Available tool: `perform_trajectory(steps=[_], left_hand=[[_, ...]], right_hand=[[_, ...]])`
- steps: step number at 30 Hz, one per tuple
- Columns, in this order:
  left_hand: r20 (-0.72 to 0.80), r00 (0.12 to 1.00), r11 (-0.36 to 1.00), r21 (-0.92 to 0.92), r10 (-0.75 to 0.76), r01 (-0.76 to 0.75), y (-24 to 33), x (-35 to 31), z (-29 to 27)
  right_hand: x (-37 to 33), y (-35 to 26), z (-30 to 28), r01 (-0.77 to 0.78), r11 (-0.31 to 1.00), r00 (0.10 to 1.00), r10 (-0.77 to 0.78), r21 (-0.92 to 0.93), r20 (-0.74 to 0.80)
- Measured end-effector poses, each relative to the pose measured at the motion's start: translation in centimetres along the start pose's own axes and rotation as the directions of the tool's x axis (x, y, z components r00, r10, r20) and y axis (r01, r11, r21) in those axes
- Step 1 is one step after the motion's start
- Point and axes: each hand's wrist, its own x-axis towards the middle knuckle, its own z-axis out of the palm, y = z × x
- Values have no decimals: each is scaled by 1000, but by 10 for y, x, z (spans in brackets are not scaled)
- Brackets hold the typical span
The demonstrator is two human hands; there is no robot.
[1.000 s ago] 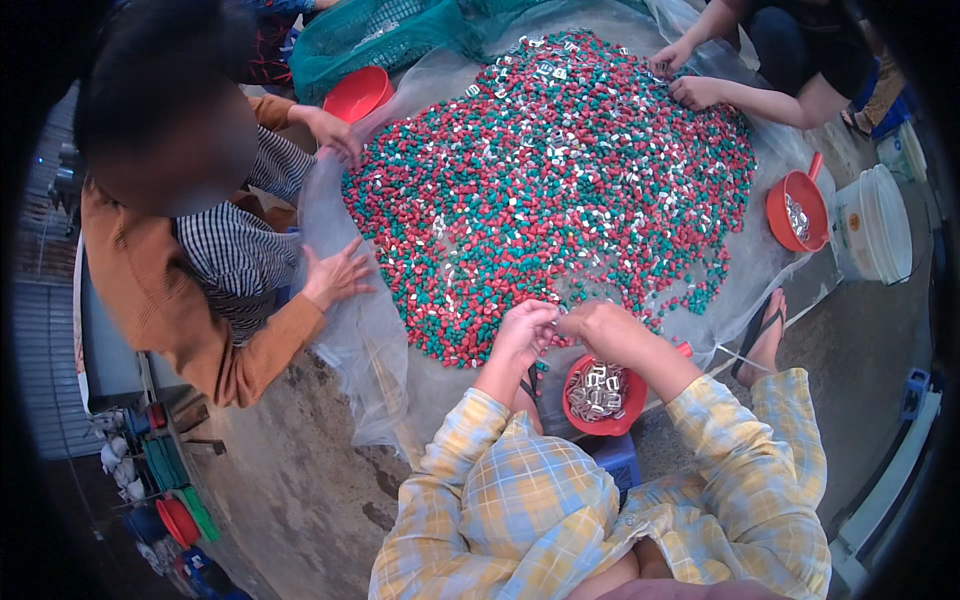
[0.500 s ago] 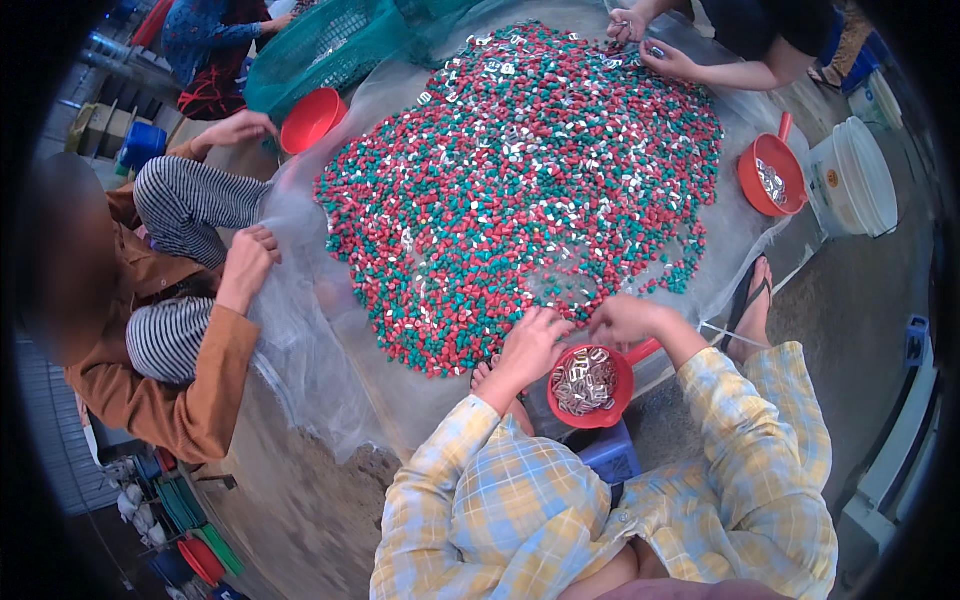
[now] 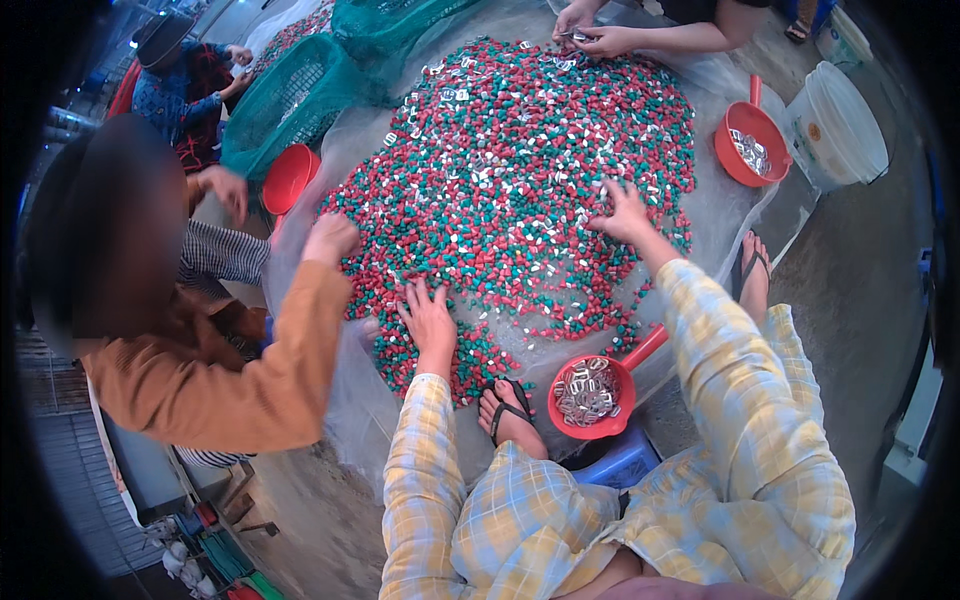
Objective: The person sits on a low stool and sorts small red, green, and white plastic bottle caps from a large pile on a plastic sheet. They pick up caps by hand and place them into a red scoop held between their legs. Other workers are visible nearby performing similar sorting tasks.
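Note:
A wide pile of small red, green and white pebble-like pieces (image 3: 530, 215), with silvery slotted buckle-like pieces scattered in it, spreads over a clear plastic sheet. My left hand (image 3: 428, 318) rests on the pile's near left part, fingers spread, nothing gripped. Farther out at the right side, my right hand (image 3: 626, 215) touches the pieces with its fingers apart. Close to my body stands a red long-handled dipper (image 3: 626, 405), filled with silvery buckle-like pieces (image 3: 586, 392). My foot in a black flip-flop (image 3: 508, 412) is just left of it.
A co-worker in a brown sleeve (image 3: 220, 385) reaches over the pile's left edge; another person's hands (image 3: 590, 35) hold metal pieces at the far side. Around stand a second red dipper (image 3: 755, 130), a white bucket (image 3: 835, 125), a red bowl (image 3: 290, 178) and green mesh netting (image 3: 270, 110).
My hands have left the dipper and moved apart: the left onto the near left pieces, the right farther out over the pile. The brown-sleeved co-worker has leaned in to the pile.

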Motion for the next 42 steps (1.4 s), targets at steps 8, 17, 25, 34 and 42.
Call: perform_trajectory(steps=[8, 17, 25, 34, 42], left_hand=[[-3, 985, 920, -357, 172, -161, 75, 27, -27], [94, 983, 735, -654, -155, 178, 23, -30, -16], [102, 991, 684, -729, 85, 16, 43, -71, -27], [92, 982, 764, -642, 167, -70, 26, -79, -35], [57, 987, 811, -578, 151, -91, 21, -84, -31]], right_hand=[[-121, -69, 103, 325, 940, 805, -331, 102, 492], [-86, -23, 44, 100, 992, 992, -105, 72, 68], [-130, -54, 57, 340, 933, 840, -358, 120, 408], [-159, -60, 71, 604, 789, 588, -538, 115, 604], [-147, -56, 60, 264, 954, 894, -189, -139, 405]])
